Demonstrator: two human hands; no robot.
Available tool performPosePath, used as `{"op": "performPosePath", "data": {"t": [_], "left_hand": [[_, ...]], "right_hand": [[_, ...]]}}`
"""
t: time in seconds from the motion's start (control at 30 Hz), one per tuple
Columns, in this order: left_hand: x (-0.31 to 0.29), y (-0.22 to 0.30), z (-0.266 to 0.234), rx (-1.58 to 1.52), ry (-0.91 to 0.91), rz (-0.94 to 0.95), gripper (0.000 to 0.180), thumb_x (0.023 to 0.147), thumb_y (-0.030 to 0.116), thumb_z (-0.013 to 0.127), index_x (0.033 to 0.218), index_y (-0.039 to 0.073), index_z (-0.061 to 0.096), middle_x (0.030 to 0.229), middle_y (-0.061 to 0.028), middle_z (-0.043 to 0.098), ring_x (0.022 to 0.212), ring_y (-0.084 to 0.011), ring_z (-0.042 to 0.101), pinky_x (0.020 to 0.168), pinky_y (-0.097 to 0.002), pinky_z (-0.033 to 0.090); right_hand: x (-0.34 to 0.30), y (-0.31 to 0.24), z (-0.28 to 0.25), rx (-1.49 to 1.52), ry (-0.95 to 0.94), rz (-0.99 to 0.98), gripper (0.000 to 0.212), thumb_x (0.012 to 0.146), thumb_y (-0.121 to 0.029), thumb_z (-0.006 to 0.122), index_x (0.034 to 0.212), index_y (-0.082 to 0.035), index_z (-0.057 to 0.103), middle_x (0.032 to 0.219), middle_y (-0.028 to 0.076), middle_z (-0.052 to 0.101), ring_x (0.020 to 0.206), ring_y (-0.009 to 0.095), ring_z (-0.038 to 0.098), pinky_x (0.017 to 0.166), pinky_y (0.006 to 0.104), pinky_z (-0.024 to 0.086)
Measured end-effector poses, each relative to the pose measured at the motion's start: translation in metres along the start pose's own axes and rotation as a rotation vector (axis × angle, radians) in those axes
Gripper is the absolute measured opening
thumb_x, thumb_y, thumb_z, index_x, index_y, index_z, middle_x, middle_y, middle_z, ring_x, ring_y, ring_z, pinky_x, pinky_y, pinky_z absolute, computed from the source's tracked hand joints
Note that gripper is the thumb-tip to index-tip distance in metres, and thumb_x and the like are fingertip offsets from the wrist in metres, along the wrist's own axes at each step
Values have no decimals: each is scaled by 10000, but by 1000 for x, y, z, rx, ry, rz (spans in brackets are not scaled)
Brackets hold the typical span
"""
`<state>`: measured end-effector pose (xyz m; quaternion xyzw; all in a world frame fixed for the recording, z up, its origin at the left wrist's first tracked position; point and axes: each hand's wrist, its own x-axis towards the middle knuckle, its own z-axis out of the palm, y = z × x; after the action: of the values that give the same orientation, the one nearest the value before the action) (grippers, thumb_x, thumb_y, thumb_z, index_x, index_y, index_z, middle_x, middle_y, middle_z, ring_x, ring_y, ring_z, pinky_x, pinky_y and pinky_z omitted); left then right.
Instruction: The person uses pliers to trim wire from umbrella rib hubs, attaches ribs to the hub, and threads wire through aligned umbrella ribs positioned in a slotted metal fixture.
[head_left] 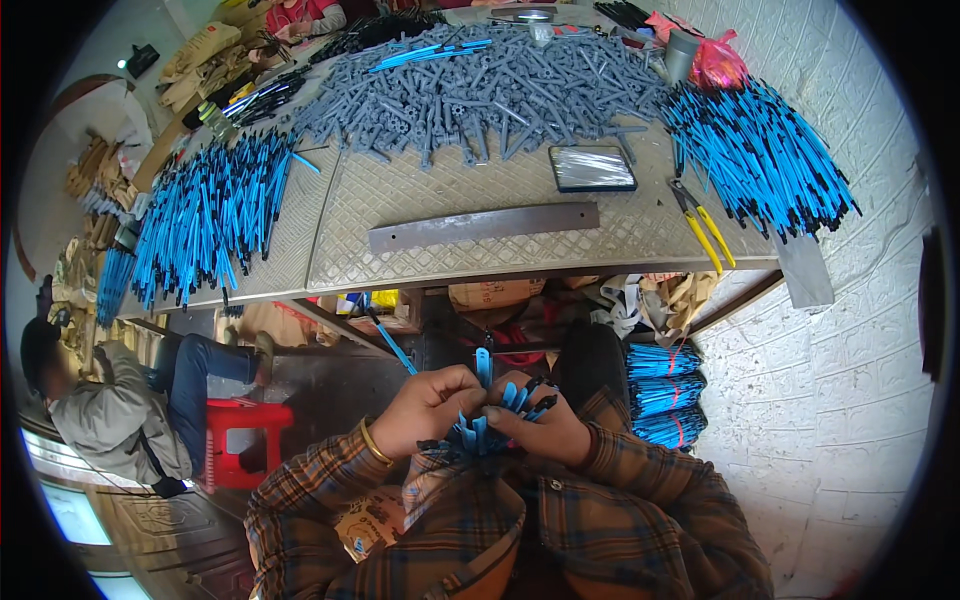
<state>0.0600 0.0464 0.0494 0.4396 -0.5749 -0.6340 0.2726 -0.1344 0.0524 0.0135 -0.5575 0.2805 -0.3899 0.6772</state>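
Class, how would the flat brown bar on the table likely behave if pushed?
The bar looks metallic, so it's probably stiff and fairly heavy. Lying flat, it seems unlikely to roll or tip. The patterned tabletop may drag slightly.

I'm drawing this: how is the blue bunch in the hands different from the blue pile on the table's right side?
The bunch is small; the pile is much bigger. The bunch is held by the left hand and right hand; the pile lies on the table. The bunch fans out; the pile's strips lie mostly side by side. Both are bright blue with black parts.
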Motion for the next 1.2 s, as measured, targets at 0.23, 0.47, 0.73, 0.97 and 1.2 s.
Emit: {"op": "performPosePath", "data": {"t": [0.23,0.47,0.73,0.97,1.2], "left_hand": [[-5,-12,12,-13,220,101,107,889,50,483,804,13,539,733,31,512,682,-41,445,625,-204,388],[1,-23,7,101,307,109,117,878,89,532,796,7,548,691,17,527,675,-30,458,594,-204,407],[4,-17,-35,-281,418,54,155,865,109,559,958,-6,512,742,-25,573,696,-97,537,640,-231,455],[-8,-132,-47,-88,933,84,520,791,102,657,1215,-12,378,933,-91,569,817,-142,556,686,-242,461],[-8,-145,-32,-675,344,-240,786,713,69,722,1351,10,267,975,-79,525,822,-129,522,697,-246,438]], "right_hand": [[1,4,2,-89,8,96,124,844,-144,602,888,-39,554,750,9,542,705,56,466,635,244,408],[13,16,2,-134,32,13,140,848,-104,567,956,-16,554,825,6,571,774,43,500,683,220,429],[13,11,-8,-90,5,61,139,857,-81,527,969,-8,564,868,26,571,806,84,520,745,246,429],[14,7,-3,-99,-51,99,133,870,-83,510,958,-4,571,920,56,575,844,117,532,781,270,426],[14,-1,1,-197,-139,80,151,873,-101,509,962,0,578,969,92,596,892,162,548,808,305,431]]}}
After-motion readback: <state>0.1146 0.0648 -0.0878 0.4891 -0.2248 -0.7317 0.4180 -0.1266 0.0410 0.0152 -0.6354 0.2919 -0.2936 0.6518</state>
